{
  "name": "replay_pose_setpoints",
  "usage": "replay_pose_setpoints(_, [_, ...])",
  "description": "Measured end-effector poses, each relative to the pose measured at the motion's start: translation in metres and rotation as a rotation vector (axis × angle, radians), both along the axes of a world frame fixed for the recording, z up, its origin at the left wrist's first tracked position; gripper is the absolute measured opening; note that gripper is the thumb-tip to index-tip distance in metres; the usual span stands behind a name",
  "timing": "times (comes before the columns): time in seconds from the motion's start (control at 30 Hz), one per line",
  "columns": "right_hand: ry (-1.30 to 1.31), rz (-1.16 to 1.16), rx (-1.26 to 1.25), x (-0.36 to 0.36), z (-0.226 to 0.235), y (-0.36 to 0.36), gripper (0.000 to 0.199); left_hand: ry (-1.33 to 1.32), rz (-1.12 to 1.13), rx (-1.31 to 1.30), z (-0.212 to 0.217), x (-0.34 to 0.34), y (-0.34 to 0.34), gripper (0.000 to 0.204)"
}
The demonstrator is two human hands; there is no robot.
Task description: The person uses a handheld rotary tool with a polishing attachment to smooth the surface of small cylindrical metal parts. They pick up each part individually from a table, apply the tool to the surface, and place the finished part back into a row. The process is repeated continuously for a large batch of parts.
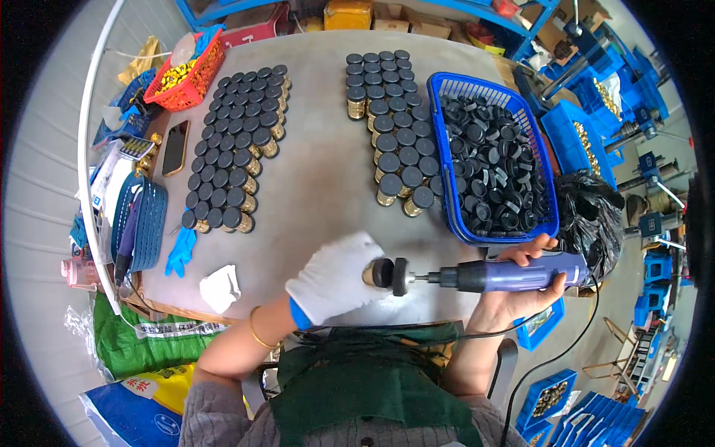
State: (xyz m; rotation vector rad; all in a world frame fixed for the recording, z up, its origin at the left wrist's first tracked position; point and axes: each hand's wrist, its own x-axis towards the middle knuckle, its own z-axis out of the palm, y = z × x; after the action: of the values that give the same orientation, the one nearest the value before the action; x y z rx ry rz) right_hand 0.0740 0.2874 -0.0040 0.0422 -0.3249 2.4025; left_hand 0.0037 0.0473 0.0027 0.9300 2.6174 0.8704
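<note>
My left hand wears a white glove and is closed around a small brass part with a black cap, held near the table's front edge. My right hand is bare and grips a blue-purple corded power screwdriver lying horizontally. Its black bit head presses against the cap from the right. Just above the tool stands a blue plastic basket filled with loose black caps.
Two groups of capped brass parts stand on the grey table: a large one at left and a smaller one beside the basket. A red basket, a phone, a blue glove and a white rag lie at left. A black bag sits at right.
</note>
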Motion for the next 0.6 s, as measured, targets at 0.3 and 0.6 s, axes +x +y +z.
replay_pose_setpoints(0.3, [-0.064,-0.006,-0.059,-0.002,-0.009,0.005,0.042,-1.135,0.04,0.421,-0.002,-0.017,-0.034,0.029])
replay_pose_setpoints(0.6, [-0.066,0.025,0.041,-0.013,-0.01,-0.015,0.041,-0.234,-0.119,-0.234,0.0,-0.001,-0.004,0.033])
